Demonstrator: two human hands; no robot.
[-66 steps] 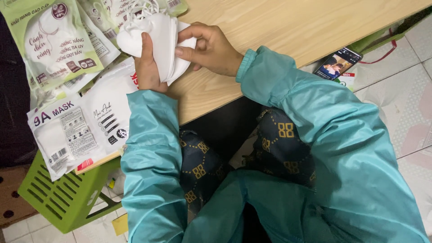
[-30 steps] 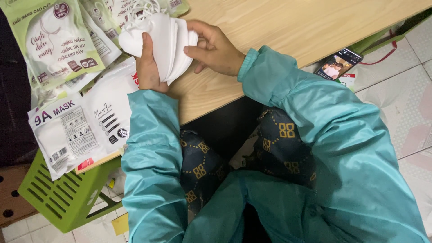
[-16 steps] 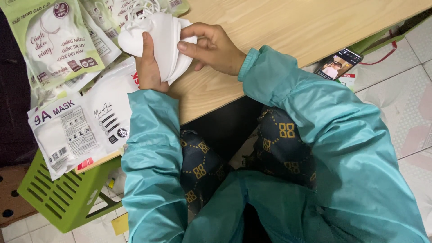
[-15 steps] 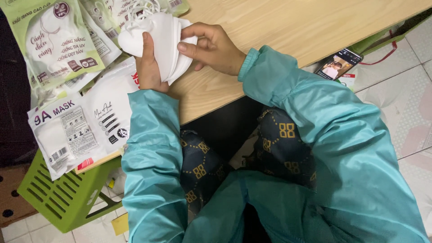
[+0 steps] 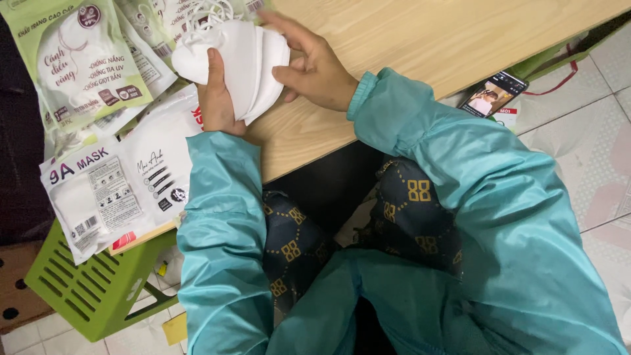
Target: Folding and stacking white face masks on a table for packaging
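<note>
A stack of white folded face masks (image 5: 240,62) is held over the light wooden table (image 5: 420,39). My left hand (image 5: 217,102) grips the stack from below, thumb laid over its front. My right hand (image 5: 315,66) presses on the stack's right edge, fingers curled around it and one finger pointing up and left. White ear loops stick out at the top of the stack. Both arms wear teal jacket sleeves.
Packaged masks lie to the left: a green pouch (image 5: 75,62) and white pouches (image 5: 112,190) hanging over the table edge. A green slatted plastic basket (image 5: 85,289) stands on the floor below. A phone (image 5: 493,93) lies on the tiled floor at the right.
The hands and mask stack have stayed in nearly the same place; my right fingers have shifted slightly along the stack's edge.
</note>
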